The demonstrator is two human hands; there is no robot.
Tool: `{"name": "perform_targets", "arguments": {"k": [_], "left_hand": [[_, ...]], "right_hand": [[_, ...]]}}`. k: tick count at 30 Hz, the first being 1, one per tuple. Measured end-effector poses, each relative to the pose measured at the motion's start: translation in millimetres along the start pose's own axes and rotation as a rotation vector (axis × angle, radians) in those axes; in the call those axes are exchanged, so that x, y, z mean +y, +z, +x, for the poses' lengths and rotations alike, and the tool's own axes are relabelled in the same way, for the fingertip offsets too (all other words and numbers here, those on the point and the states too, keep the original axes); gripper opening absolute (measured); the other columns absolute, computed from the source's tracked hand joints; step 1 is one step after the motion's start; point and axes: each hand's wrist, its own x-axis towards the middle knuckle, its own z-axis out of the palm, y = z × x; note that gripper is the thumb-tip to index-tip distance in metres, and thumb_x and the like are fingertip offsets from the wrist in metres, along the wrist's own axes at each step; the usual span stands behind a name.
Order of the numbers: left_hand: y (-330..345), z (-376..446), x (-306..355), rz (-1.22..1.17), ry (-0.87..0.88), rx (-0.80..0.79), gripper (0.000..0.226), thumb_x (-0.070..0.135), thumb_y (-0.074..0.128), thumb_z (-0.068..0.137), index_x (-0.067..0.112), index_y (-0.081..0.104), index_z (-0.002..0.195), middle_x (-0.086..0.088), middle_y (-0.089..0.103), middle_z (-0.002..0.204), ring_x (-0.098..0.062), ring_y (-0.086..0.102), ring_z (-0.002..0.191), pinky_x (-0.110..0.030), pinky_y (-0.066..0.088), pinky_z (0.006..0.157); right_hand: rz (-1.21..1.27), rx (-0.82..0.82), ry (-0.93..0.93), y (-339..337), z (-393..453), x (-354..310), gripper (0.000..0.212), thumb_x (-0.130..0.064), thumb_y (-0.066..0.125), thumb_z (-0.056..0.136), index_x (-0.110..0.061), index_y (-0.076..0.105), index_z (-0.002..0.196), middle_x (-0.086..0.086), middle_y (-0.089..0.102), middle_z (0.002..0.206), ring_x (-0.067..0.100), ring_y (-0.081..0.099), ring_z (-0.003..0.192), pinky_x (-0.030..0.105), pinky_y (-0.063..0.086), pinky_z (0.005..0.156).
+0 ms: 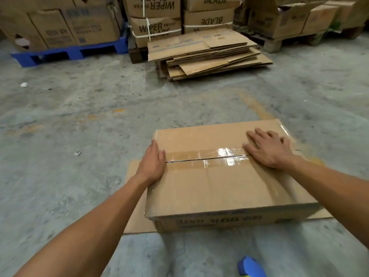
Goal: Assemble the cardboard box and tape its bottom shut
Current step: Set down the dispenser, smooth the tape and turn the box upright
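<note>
The cardboard box (223,176) sits on the concrete floor (79,116) in the near middle, flaps up and meeting along a seam under shiny clear tape (207,156). The left hand (152,163) lies at the box's left edge, fingers straight and flat against the left end of the tape. The right hand (268,147) presses down flat on the right end, fingers spread, gripping nothing. Under the box lies a flat cardboard sheet (137,212). A blue tape dispenser (250,266) rests on the near floor. Far behind, a stack of flattened boxes (209,54)
</note>
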Motion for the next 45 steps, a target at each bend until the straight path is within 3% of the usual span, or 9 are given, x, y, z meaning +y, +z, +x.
{"name": "perform_targets", "arguments": {"k": [5,12,18,21,25,31,37,42,45], "left_hand": [[2.4,-21.3,-0.9,-0.088,0.001,0.026,0.059,0.031,0.028,0.106,0.010,0.005,0.156,-0.007,0.016,0.163,-0.025,0.022,0.148,-0.031,0.019,0.115],[-32.8,-52.6,-32.1,-0.250,-0.177,0.020,0.061,0.040,0.036,0.101,0.026,0.013,0.156,0.001,0.031,0.158,-0.022,0.033,0.143,-0.035,0.026,0.115],[-85.0,-97.2,-69.2,-0.134,-0.373,0.162,0.072,0.026,0.048,0.093,0.018,0.012,0.155,-0.019,0.046,0.145,-0.038,0.046,0.129,-0.040,0.037,0.102],[-97.8,-104.9,-79.5,-0.128,-0.383,0.109,0.079,0.045,0.054,0.084,0.014,0.024,0.151,-0.022,0.051,0.131,-0.037,0.051,0.119,-0.038,0.041,0.100],[-100.0,-104.6,-76.4,-0.153,-0.397,0.097,0.079,0.036,0.059,0.093,0.011,0.016,0.155,-0.017,0.051,0.136,-0.029,0.055,0.115,-0.025,0.037,0.087],[-146.3,-88.7,-69.7,-0.299,-0.233,0.354,0.075,0.042,0.073,0.079,0.022,0.038,0.142,0.007,0.053,0.122,-0.021,0.055,0.118,-0.028,0.041,0.093],[-188.8,-75.0,-77.2,-0.433,-0.084,0.516,0.107,0.049,0.075,0.070,0.045,0.004,0.151,-0.002,0.028,0.156,-0.022,0.037,0.139,-0.048,0.036,0.113],[-158.6,-105.3,-106.6,-0.404,-0.141,0.445,0.102,0.047,0.067,0.076,0.049,-0.004,0.149,-0.006,0.035,0.150,-0.028,0.051,0.126,-0.051,0.045,0.104],[-145.2,-118.2,-109.6,-0.328,-0.161,0.460,0.087,0.054,0.057,0.082,0.043,0.004,0.151,-0.005,0.038,0.146,-0.026,0.050,0.126,-0.051,0.044,0.104]], "right_hand": [[0.405,-0.038,0.265,0.5,-15.4,81.8,0.111,-0.089,0.034,0.071,-0.025,0.014,0.158,0.011,0.015,0.165,0.033,0.019,0.150,0.046,0.017,0.120],[0.664,-0.012,0.135,13.1,-15.3,51.0,0.076,-0.067,0.058,0.082,-0.034,0.033,0.147,0.004,0.059,0.136,0.031,0.057,0.120,0.046,0.043,0.105],[0.718,-0.161,0.018,17.9,-5.4,-18.7,0.071,-0.051,0.071,0.080,-0.023,0.042,0.138,0.001,0.059,0.126,0.024,0.058,0.110,0.037,0.046,0.092],[0.781,-0.221,0.055,32.3,4.5,-35.1,0.081,-0.064,0.077,0.063,-0.036,0.044,0.131,0.003,0.061,0.124,0.025,0.061,0.107,0.043,0.052,0.092],[0.920,-0.237,0.026,22.2,-4.4,-58.4,0.056,-0.037,0.073,0.086,-0.024,0.045,0.133,0.005,0.062,0.122,0.023,0.062,0.101,0.034,0.051,0.076],[1.043,0.046,-0.242,-37.4,-10.0,-86.3,0.059,-0.027,0.072,0.088,-0.028,0.042,0.140,-0.003,0.063,0.123,0.013,0.063,0.103,0.026,0.051,0.084],[1.021,0.337,-0.357,-64.9,-2.8,-112.0,0.096,-0.037,0.072,0.086,-0.047,0.005,0.153,-0.001,0.031,0.158,0.022,0.036,0.140,0.046,0.034,0.113],[1.144,0.267,-0.318,-33.5,-21.1,-108.8,0.070,-0.039,0.060,0.096,-0.037,0.021,0.155,-0.003,0.046,0.148,0.017,0.049,0.125,0.029,0.046,0.094],[1.111,0.326,-0.135,-11.2,-30.6,-102.0,0.058,-0.052,0.046,0.099,-0.028,0.035,0.151,0.005,0.050,0.143,0.023,0.051,0.124,0.037,0.045,0.098]]}}
